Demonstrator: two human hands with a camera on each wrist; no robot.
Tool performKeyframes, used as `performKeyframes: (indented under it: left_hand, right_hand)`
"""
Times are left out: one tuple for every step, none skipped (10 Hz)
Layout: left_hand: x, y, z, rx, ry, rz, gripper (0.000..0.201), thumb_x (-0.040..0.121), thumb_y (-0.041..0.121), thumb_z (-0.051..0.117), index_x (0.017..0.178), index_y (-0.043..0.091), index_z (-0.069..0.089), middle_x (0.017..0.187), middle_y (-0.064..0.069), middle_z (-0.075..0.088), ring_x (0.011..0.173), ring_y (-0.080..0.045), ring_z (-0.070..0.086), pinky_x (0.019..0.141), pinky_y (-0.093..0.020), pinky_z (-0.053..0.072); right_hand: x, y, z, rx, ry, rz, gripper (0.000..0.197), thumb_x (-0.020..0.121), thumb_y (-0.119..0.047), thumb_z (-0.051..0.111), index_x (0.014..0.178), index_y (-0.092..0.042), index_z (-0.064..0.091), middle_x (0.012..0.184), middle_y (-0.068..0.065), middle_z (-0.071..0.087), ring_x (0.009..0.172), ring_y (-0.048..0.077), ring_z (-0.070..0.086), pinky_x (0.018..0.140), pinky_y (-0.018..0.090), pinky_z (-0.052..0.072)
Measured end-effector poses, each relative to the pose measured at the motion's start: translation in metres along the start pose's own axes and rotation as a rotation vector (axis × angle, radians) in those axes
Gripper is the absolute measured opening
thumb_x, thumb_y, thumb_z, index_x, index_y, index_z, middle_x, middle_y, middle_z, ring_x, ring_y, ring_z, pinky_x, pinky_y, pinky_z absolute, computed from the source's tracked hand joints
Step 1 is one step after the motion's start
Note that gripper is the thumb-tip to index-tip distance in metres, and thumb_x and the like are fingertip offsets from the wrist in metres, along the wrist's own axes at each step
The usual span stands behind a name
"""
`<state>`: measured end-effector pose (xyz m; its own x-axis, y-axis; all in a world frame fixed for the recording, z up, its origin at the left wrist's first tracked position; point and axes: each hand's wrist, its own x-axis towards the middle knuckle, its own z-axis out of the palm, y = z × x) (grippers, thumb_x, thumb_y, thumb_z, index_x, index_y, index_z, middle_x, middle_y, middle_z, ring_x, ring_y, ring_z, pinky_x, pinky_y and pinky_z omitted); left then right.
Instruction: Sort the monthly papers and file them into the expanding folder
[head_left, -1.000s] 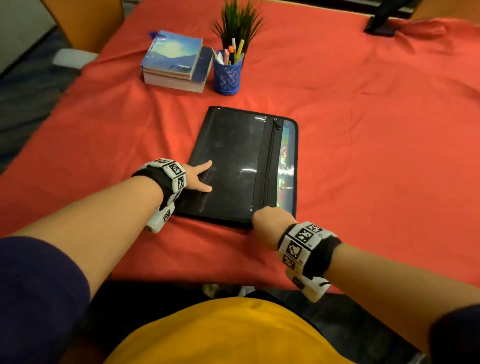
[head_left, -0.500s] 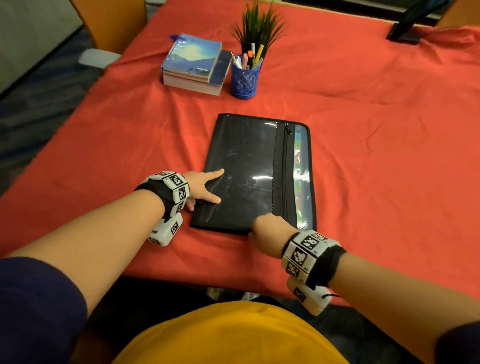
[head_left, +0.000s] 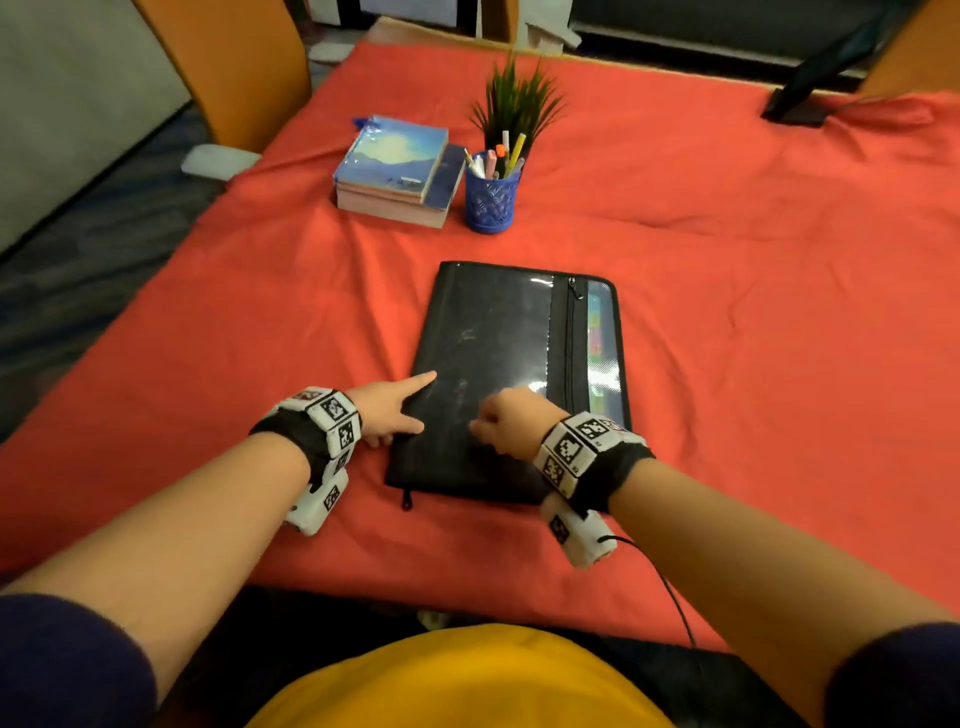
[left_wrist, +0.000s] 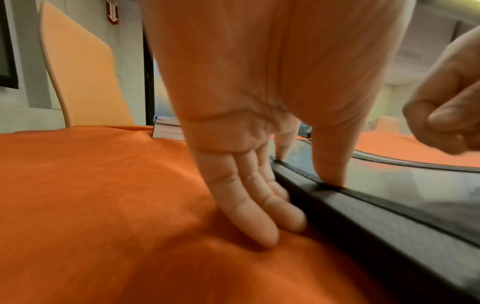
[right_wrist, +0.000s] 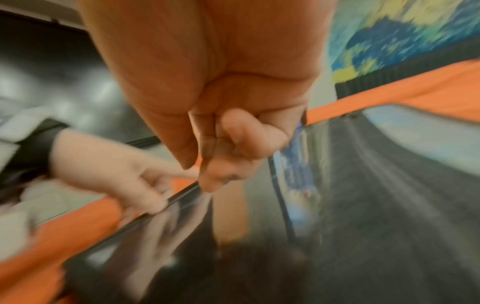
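Observation:
A black expanding folder (head_left: 498, 338) lies flat and closed on the red tablecloth (head_left: 753, 338), with a zip pocket and coloured tabs along its right side. A small zipper pull (head_left: 407, 501) hangs at its near left corner. My left hand (head_left: 389, 410) rests at the folder's left edge. In the left wrist view its index finger and thumb (left_wrist: 330, 164) press the top of the folder (left_wrist: 389, 216), and the other fingers lie straight on the cloth beside it. My right hand (head_left: 511, 423) hovers over the near part of the folder (right_wrist: 389, 205), fingers (right_wrist: 228, 148) curled into a fist, nothing in them. No loose papers show.
A stack of books (head_left: 400, 169), a blue pen cup (head_left: 491, 200) and a small plant (head_left: 517, 104) stand behind the folder. An orange chair (head_left: 228, 67) is at the far left, a dark stand (head_left: 810, 88) at the far right. The table's near edge is by my body.
My right hand has left the folder's near edge and moved up and leftward over its cover. My left hand stays at the left edge.

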<state>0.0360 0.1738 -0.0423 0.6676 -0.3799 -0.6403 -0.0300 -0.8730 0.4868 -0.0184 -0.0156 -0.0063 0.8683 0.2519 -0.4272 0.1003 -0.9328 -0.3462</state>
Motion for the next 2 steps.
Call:
performKeyframes:
  left_hand:
    - [-0.006,-0.001,0.010,0.107,0.165,-0.014,0.075,0.093,0.031,0.054,0.150,0.028,0.006,0.113,-0.016,0.062,0.090,-0.026,0.062,0.074,-0.027,0.045]
    - [-0.022,-0.005,0.026,0.100,0.269,-0.045,0.069,0.093,0.032,0.052,0.149,0.018,0.014,0.109,-0.010,0.063,0.105,-0.024,0.060,0.084,-0.027,0.042]
  right_hand:
    - [-0.023,0.037,-0.035,-0.022,0.073,0.063,0.027,0.091,-0.028,0.049,0.091,-0.005,0.064,0.091,0.013,0.065,0.088,0.028,0.061,0.070,0.028,0.043]
    - [-0.078,0.057,-0.096,0.143,0.262,0.016,0.022,0.090,-0.026,0.055,0.086,-0.007,0.064,0.080,0.007,0.067,0.073,0.016,0.060,0.069,0.031,0.049]
